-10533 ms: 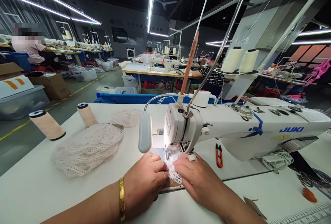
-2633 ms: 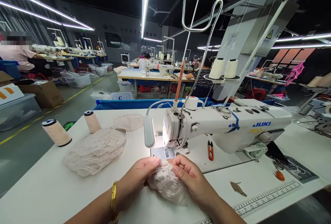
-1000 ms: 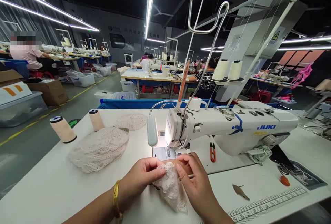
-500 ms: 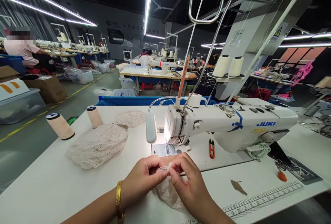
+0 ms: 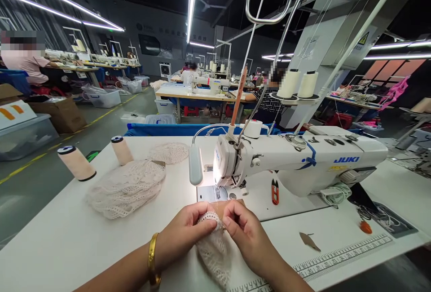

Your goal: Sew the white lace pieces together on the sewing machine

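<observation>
My left hand (image 5: 188, 229) is closed on a cream lace piece (image 5: 213, 256), thumb on top near its holed edge. The lace hangs down over the table front. At the right edge of the lace, my right hand (image 5: 247, 229) pinches with thumb and forefinger; the exact grip is partly hidden. A tan flat piece (image 5: 220, 209) shows between and behind my hands. Just beyond them is the lit needle area (image 5: 218, 192) of a white sewing machine (image 5: 279, 152). Thin thread runs from there toward the lace.
A lace stack (image 5: 128, 188) and a smaller lace pile (image 5: 168, 152) lie left, near two thread cones (image 5: 76, 163). Red thread snips (image 5: 275, 192) lie on the machine bed. A ruler strip (image 5: 340, 256) and a brown scrap (image 5: 310, 241) are at right. Other people sit at machines beyond.
My hands have moved slightly apart. The lace has turned so its holed edge faces up in my left hand, and more of it hangs downward. The view has shifted slightly.
</observation>
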### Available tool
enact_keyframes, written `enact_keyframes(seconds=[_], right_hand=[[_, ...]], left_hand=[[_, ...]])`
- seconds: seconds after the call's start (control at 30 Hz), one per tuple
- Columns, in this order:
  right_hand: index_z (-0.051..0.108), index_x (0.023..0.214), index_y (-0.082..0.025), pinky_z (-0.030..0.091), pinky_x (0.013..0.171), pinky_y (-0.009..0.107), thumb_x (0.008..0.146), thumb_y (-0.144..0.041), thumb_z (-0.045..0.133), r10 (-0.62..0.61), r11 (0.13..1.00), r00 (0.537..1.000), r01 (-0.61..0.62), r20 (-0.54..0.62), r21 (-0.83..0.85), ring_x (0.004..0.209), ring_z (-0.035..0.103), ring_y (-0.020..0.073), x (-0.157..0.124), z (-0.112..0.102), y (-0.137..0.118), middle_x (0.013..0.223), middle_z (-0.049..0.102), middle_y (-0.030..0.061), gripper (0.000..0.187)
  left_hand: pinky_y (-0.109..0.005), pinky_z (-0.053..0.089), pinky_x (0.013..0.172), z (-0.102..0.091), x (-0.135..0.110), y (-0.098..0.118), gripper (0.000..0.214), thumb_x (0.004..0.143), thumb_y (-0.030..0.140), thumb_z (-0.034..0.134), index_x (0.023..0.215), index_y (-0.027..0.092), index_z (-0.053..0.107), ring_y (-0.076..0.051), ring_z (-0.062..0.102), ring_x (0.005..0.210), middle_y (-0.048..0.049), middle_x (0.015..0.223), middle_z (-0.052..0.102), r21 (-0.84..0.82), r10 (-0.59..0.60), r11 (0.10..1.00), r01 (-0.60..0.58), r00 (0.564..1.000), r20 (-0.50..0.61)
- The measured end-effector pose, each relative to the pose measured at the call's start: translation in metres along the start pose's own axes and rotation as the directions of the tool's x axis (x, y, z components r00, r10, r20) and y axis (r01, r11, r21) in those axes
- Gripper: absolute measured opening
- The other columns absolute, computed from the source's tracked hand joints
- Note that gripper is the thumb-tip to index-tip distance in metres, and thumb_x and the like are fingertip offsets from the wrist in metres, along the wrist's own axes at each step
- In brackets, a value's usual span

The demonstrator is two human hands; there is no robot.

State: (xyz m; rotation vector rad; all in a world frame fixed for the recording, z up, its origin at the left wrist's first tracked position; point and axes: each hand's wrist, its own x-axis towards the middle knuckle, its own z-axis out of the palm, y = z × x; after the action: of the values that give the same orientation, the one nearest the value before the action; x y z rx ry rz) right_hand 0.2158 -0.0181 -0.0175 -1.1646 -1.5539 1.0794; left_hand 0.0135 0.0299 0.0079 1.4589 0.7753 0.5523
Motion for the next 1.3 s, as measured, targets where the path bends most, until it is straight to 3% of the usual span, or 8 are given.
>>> enact_keyframes(seconds=[0.27,0.6,0.7,0.8,0.9,1.13,1.23,1.3], right_hand=[[0.058,0.086,-0.022,0.038,0.074,0.032,0.102,-0.055,0.058,-0.059,0.997,0.998,0.058,-0.004,-0.059,0.082,0.047,0.0195,-0.001,-0.002,-0.006,0.085,0.051,0.0,0.036],[0.045,0.079,-0.024,0.035,0.066,0.03,0.095,-0.039,0.055,-0.012,1.0,0.996,0.011,0.085,0.014,0.074,0.043,0.0172,-0.002,0.002,-0.011,0.078,0.046,-0.0023,0.025],[0.042,0.079,-0.024,0.036,0.067,0.031,0.095,-0.027,0.051,-0.172,0.969,0.985,0.168,-0.007,-0.182,0.076,0.045,0.0181,-0.003,0.007,-0.004,0.08,0.047,-0.0016,0.018],[0.041,0.085,-0.025,0.04,0.073,0.033,0.095,-0.015,0.047,-0.459,0.804,0.884,0.371,-0.088,-0.465,0.081,0.047,0.0195,-0.004,0.011,0.0,0.085,0.048,-0.0007,0.015],[0.044,0.095,-0.025,0.046,0.077,0.036,0.096,-0.009,0.045,-0.58,0.696,0.811,0.445,-0.076,-0.563,0.087,0.05,0.0209,-0.009,0.012,-0.008,0.093,0.05,0.0018,0.017],[0.048,0.099,-0.029,0.05,0.07,0.033,0.094,-0.008,0.047,-0.405,0.747,0.859,0.509,0.314,-0.429,0.076,0.055,0.0198,-0.024,0.003,-0.018,0.089,0.058,0.0015,0.022],[0.05,0.089,-0.028,0.044,0.064,0.033,0.092,-0.013,0.051,-0.381,0.741,0.878,0.477,0.288,-0.474,0.069,0.049,0.0201,-0.014,-0.023,0.001,0.08,0.055,0.0006,0.015],[0.046,0.082,-0.027,0.04,0.061,0.034,0.093,-0.014,0.048,-0.36,0.742,0.914,0.403,0.189,-0.536,0.068,0.045,0.0202,-0.006,-0.043,0.008,0.077,0.05,0.0003,0.018]], left_hand=[[-0.029,0.032,0.068,-0.001,-0.001,0.003,0.046,0.083,0.061,0.071,0.078,0.019,0.051,-0.016,0.038,0.075,0.0028,0.077,0.046,0.048,-0.014,0.999,0.013,1.0,0.015],[-0.028,0.034,0.068,0.002,0.0,0.002,0.035,0.081,0.049,0.07,0.075,0.018,0.055,-0.016,0.043,0.076,0.0009,0.078,0.051,0.144,0.01,0.989,-0.02,0.998,0.067],[-0.027,0.03,0.064,0.0,0.003,-0.001,0.036,0.08,0.048,0.07,0.07,0.02,0.05,-0.015,0.038,0.072,0.0029,0.074,0.043,0.194,0.005,0.981,-0.024,0.995,0.101],[-0.028,0.027,0.061,-0.003,0.005,-0.001,0.039,0.078,0.049,0.072,0.07,0.02,0.048,-0.014,0.033,0.069,0.0044,0.071,0.038,0.188,-0.049,0.982,0.023,0.989,0.136],[-0.027,0.026,0.06,-0.006,0.005,0.0,0.042,0.078,0.05,0.074,0.068,0.02,0.047,-0.013,0.033,0.068,0.0049,0.07,0.038,0.166,-0.097,0.984,0.072,0.984,0.149],[-0.027,0.024,0.06,-0.006,-0.005,0.008,0.041,0.082,0.05,0.078,0.07,0.017,0.056,-0.013,0.034,0.069,0.0041,0.069,0.041,0.137,-0.119,0.987,0.081,0.949,0.293],[-0.027,0.026,0.059,-0.009,-0.01,0.008,0.042,0.076,0.052,0.084,0.073,0.017,0.061,-0.012,0.036,0.065,0.0043,0.067,0.046,0.052,-0.169,0.985,0.162,0.917,0.361],[-0.026,0.028,0.059,-0.01,-0.01,0.007,0.046,0.072,0.054,0.088,0.072,0.017,0.061,-0.012,0.039,0.064,0.0039,0.067,0.049,-0.016,-0.165,0.984,0.177,0.944,0.287]])
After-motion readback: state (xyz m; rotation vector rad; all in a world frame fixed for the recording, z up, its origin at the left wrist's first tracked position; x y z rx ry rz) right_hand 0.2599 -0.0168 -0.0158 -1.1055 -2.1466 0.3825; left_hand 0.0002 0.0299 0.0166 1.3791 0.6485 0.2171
